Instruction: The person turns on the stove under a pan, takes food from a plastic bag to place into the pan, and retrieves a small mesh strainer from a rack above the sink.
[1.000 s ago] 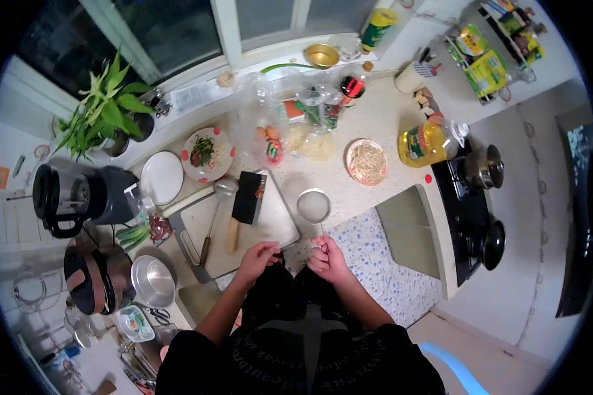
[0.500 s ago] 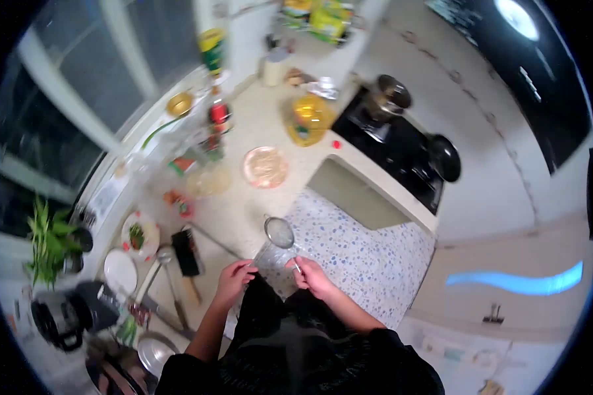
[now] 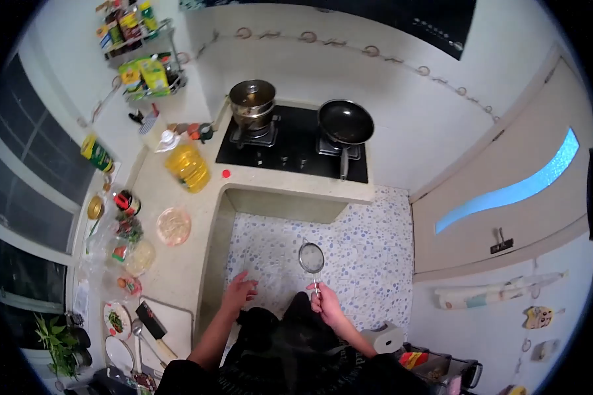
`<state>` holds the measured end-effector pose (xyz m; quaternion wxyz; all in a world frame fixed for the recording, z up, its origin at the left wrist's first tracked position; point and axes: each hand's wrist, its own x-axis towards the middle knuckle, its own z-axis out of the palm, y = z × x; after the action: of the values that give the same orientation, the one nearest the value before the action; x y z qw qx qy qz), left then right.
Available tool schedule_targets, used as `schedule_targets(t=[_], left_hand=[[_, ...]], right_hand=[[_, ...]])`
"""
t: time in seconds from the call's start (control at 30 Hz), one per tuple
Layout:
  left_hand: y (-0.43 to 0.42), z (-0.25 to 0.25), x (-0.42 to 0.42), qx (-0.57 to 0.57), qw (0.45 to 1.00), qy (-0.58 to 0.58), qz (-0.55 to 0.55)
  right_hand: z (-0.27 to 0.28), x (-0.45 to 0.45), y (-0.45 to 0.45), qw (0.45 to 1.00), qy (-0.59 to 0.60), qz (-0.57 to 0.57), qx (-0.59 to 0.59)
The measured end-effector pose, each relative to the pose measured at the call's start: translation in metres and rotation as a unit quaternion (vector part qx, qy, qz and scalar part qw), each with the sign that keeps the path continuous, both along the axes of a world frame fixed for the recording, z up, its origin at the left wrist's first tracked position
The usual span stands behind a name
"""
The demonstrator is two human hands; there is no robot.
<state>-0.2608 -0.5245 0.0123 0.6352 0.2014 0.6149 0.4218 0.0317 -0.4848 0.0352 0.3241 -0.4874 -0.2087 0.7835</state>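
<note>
My right hand (image 3: 325, 305) is closed around the handle of a small round mesh strainer (image 3: 311, 258), which points away from me over the speckled floor. Whitish spots show in its mesh. To the left, my left hand (image 3: 241, 291) is raised near the counter edge, its fingers apart and nothing visible in them. A plate with pale food (image 3: 173, 226) lies on the counter beyond my left hand. Nearer to me, a cleaver (image 3: 153, 322) with a wooden handle rests on a white cutting board (image 3: 178, 317).
A lidded pot (image 3: 252, 105) and a black frying pan (image 3: 345, 122) stand on the stove (image 3: 290, 155). A large oil bottle (image 3: 188, 168), a red cap (image 3: 226, 174) and a dish with chopped greens (image 3: 116, 321) are on the counter (image 3: 153, 191). A door (image 3: 454, 243) is at the right.
My view has turned right, toward the stove. The strainer is still in my right hand and is now over the floor. My left hand's fingers are spread wider.
</note>
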Motion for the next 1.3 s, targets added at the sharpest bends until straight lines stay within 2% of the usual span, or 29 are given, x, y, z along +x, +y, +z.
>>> schedule_targets(t=[0.33,0.43,0.53,0.67,0.77,0.8,0.87,0.9,1.13,1.23,1.3], left_hand=[[0.109,0.000,0.110,-0.019,0.995,-0.008,-0.094],[0.147,-0.001,0.124,-0.018,0.992,-0.023,-0.125],[0.196,0.004,0.134,-0.009,0.985,-0.014,-0.170],[0.276,0.006,0.142,-0.002,0.981,-0.023,-0.194],[0.340,-0.026,0.140,0.014,0.969,-0.054,-0.239],[0.359,-0.036,0.140,0.019,0.963,-0.065,-0.261],[0.392,-0.025,0.145,0.013,0.965,-0.070,-0.254],[0.411,-0.018,0.149,0.011,0.966,-0.073,-0.249],[0.498,-0.025,0.179,-0.038,0.965,-0.082,-0.245],[0.522,-0.044,0.200,-0.084,0.951,-0.127,-0.268],[0.529,-0.051,0.214,-0.094,0.947,-0.214,-0.219]], right_hand=[[-0.002,0.100,0.048,0.989,0.009,-0.137,0.054],[-0.008,0.107,0.070,0.983,0.004,-0.177,0.044],[-0.009,0.100,0.100,0.974,-0.045,-0.207,0.083],[-0.011,0.091,0.155,0.970,0.001,-0.239,0.045],[-0.039,0.090,0.199,0.968,0.048,-0.235,0.069],[-0.040,0.082,0.214,0.966,0.027,-0.253,0.052],[-0.035,0.065,0.245,0.956,-0.013,-0.291,0.016],[-0.048,0.067,0.256,0.965,0.002,-0.262,0.020],[-0.055,0.032,0.314,0.932,0.068,-0.354,0.027],[-0.070,0.036,0.326,0.932,0.087,-0.351,0.034],[-0.072,0.041,0.334,0.934,0.102,-0.341,0.035]])
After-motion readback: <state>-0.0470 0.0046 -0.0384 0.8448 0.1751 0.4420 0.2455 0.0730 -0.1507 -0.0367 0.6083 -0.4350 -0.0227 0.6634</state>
